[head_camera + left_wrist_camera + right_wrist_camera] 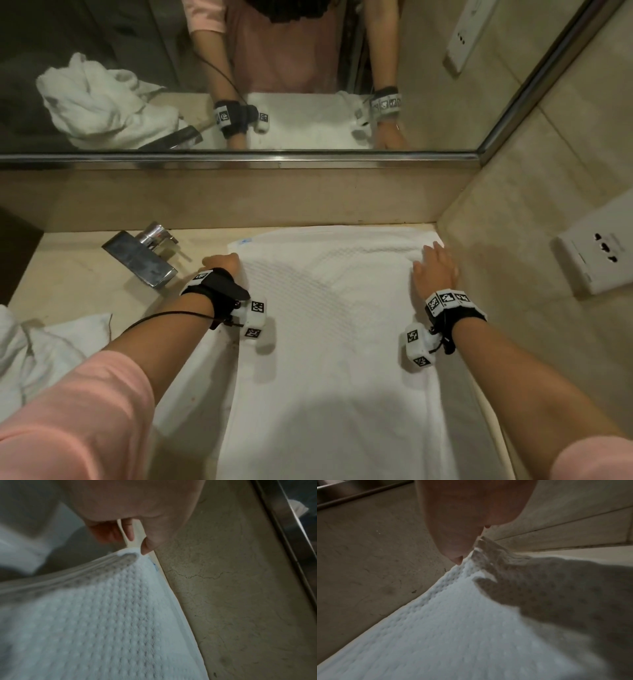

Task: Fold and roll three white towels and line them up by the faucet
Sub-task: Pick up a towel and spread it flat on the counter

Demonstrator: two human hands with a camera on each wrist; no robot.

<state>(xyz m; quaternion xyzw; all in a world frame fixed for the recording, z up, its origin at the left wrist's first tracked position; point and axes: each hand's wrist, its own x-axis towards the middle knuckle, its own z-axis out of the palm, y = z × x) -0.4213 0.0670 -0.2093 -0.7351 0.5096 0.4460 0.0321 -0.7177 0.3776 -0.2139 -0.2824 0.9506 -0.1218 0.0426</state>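
A white waffle-weave towel (325,342) lies spread lengthwise on the beige counter (68,274), its far edge against the back wall. My left hand (222,263) is at the towel's far left corner, just right of the chrome faucet (140,257). In the left wrist view the left hand (137,543) pinches that lifted corner of the towel (85,615) with thumb and curled fingers. My right hand (435,270) is at the far right corner. In the right wrist view the right hand (471,543) holds the raised, bunched corner of the towel (453,628).
More white towels (41,353) lie crumpled on the counter at the near left. A mirror (239,85) runs along the back above a low stone ledge. The side wall with a white socket (596,253) stands close on the right.
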